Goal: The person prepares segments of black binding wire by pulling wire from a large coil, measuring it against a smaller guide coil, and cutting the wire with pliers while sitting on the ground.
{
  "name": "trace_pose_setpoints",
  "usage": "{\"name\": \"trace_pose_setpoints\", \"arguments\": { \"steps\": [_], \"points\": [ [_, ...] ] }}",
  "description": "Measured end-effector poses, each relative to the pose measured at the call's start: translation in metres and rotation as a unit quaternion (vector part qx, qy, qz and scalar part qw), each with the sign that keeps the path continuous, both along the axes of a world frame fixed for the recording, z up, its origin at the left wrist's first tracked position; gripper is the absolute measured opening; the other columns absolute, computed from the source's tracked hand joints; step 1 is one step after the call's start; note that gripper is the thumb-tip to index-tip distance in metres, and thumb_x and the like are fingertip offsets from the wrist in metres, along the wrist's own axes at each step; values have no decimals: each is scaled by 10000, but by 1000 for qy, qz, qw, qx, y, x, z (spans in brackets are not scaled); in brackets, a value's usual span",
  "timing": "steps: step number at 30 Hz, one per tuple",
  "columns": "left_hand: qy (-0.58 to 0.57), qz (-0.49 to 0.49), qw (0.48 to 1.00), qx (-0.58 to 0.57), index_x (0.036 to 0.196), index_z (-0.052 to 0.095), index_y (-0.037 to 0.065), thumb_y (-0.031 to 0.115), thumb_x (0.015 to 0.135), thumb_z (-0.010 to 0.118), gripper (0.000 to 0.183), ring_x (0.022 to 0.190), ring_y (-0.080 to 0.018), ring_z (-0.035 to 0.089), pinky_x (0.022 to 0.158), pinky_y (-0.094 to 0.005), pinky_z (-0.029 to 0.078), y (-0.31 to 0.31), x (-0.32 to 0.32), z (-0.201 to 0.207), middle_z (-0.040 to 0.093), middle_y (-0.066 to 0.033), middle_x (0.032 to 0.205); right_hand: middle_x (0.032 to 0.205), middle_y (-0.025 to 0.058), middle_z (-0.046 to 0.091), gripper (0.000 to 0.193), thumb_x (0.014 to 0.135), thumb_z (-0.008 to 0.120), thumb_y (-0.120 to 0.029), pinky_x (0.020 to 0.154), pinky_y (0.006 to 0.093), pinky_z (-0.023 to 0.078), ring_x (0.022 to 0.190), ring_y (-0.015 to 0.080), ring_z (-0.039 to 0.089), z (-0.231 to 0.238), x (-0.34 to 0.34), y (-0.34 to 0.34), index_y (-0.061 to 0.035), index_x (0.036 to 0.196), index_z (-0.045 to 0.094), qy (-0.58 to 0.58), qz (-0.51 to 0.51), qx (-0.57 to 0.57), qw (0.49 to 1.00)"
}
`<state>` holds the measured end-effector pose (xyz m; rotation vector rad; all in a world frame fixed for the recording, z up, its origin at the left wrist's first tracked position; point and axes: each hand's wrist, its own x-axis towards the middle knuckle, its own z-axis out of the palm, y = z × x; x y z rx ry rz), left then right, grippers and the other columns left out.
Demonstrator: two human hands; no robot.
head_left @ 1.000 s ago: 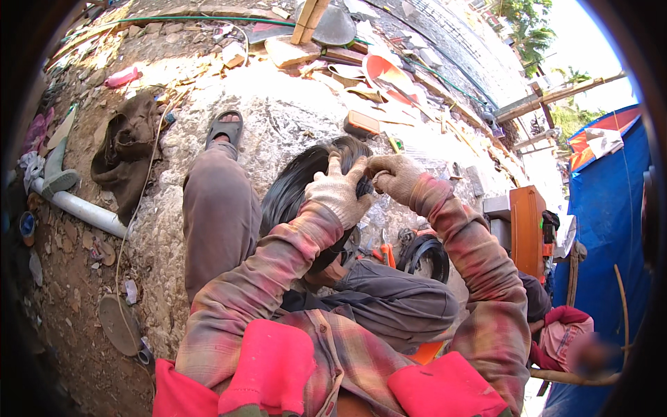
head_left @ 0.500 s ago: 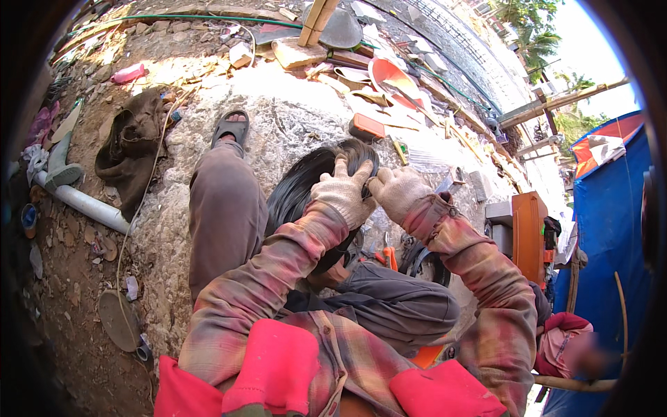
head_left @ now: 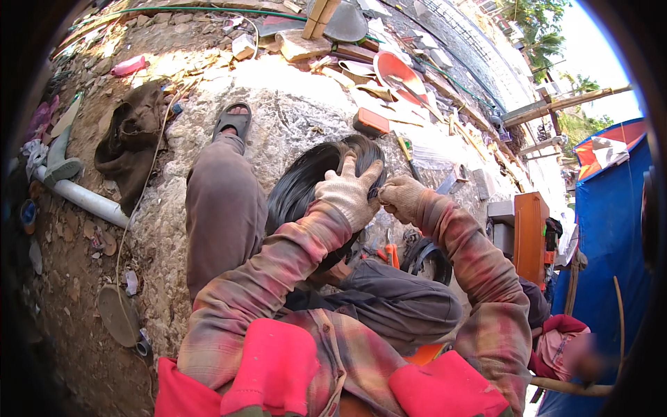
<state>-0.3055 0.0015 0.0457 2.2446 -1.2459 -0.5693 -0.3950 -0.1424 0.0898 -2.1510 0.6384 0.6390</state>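
Observation:
A thick, glossy black ring-shaped coil (head_left: 300, 182) stands between my knees, its outer side streaked with fine lines; I cannot tell its material. My left hand (head_left: 347, 194), in a pale work glove, grips its right side with two fingers stretched along the top. Close beside the left thumb, my gloved right hand (head_left: 401, 197) is closed in a pinch. Whatever lies between its fingertips is too small to make out. Below the hands, orange-handled pliers (head_left: 392, 254) lie on the ground next to a black loop (head_left: 432, 263). My bent leg hides the coil's lower part.
An orange box (head_left: 371, 122) and a yellow-handled tool (head_left: 405, 148) lie beyond the hands. Grey blocks (head_left: 486, 184) and a brown case (head_left: 530, 233) stand to the right. A white pipe (head_left: 87, 201) and dark cloth (head_left: 130, 142) lie left. Another person (head_left: 561, 344) is at lower right.
My right hand has drawn slightly right and down from the coil's edge, and its wrist has turned. The left hand keeps its place on the coil.

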Motion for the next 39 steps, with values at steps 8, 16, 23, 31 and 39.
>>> {"name": "trace_pose_setpoints", "arguments": {
  "steps": [8,16,23,31,39],
  "points": [
    [1,-9,1000,-5,1392,376,343,451,779,634,674,1086,-424,532,858,-473,488,3,5,-3,303,-219,1454,714,110,578,259,710,611,-7,639,379,507,680,304,617,31,-14,27,-15,968,591,-198,125,-214,948],
    [-4,-11,1000,-5,1388,390,319,429,799,625,644,1090,-396,529,862,-472,479,-2,-1,3,316,-194,1448,822,59,586,153,756,591,-136,667,385,499,794,254,636,26,-14,8,-127,909,596,-188,381,-424,800],
    [-12,-15,1000,2,1421,344,282,478,770,625,736,1089,-461,531,879,-489,478,-3,6,4,295,-255,1450,805,172,661,237,804,562,-235,720,396,511,827,280,664,27,12,28,-51,923,650,-27,141,-382,913],
    [0,1,1000,-7,1409,371,299,465,802,607,672,1088,-425,538,870,-469,483,-4,-4,-1,309,-220,1457,691,107,582,286,802,619,-208,569,355,479,628,211,583,0,3,-9,-29,1025,619,16,-251,78,965],
    [-3,3,1000,-20,1397,394,307,453,796,610,654,1078,-420,544,871,-463,483,-7,-4,-6,345,-210,1441,908,97,587,243,714,626,-115,724,412,502,894,306,602,15,-10,-12,-110,957,617,-264,333,-365,828]
  ]
}}
